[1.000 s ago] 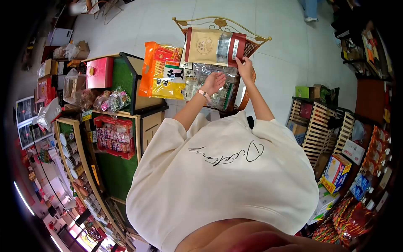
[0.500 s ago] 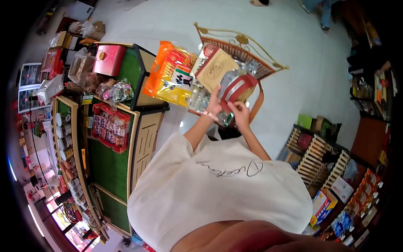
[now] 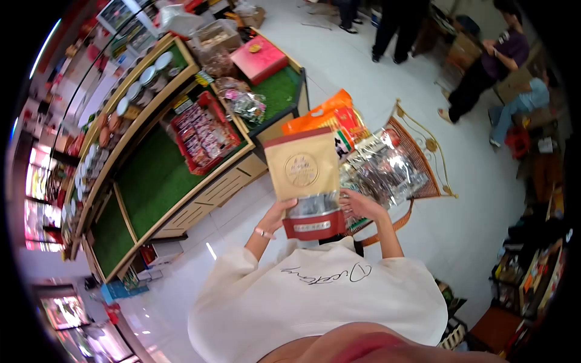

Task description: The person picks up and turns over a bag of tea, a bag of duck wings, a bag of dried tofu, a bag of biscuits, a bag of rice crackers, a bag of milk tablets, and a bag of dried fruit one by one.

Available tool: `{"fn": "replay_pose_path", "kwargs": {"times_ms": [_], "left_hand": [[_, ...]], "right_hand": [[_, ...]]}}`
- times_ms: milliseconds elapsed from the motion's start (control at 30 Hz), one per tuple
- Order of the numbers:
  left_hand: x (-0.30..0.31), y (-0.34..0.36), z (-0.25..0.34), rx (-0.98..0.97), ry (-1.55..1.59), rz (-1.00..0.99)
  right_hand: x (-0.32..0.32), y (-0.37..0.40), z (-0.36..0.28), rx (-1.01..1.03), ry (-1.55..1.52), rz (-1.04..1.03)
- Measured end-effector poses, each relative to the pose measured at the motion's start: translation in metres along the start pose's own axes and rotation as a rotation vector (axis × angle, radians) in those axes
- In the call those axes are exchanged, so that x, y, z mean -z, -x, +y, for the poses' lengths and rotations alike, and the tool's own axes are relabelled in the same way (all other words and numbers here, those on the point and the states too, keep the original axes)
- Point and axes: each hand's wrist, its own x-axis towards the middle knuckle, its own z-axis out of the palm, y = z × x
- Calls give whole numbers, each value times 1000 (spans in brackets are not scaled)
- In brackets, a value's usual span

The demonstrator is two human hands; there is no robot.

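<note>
A tan and dark red pouch with a round printed emblem and a see-through window stands upright between my hands. My left hand grips its lower left edge. On its right edge, my right hand holds the pouch, the fingers partly hidden behind it. Behind lie shiny clear packets on a wicker seat with a gold metal frame. An orange and yellow bag sits beside them, partly covered by the pouch.
To the left are green-lined display shelves with a red crate of small packs, a pink box and jars. Several people stand or sit at the top and upper right, one in a dark purple shirt.
The pouch has moved left, away from the wicker seat, and turned upright with its emblem in view. Both hands moved with it. The view has swung right, bringing more people into sight.
</note>
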Motion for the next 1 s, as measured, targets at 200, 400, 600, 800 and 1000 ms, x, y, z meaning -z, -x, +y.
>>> {"fn": "replay_pose_path", "kwargs": {"times_ms": [200, 400, 600, 800, 1000], "left_hand": [[83, 149, -11, -225, 47, 373], [129, 287, 1, -443, 132, 615], [165, 381, 7, -563, 156, 788], [201, 416, 17, -522, 211, 845], [246, 424, 67, -552, 241, 809]], "right_hand": [[-151, -116, 26, -119, 532, -148], [-289, -185, 97, -173, 341, -311], [-383, -228, 149, -138, 483, -396], [-423, -267, 175, -188, 537, -390], [-454, -326, 180, -255, 447, -341]]}}
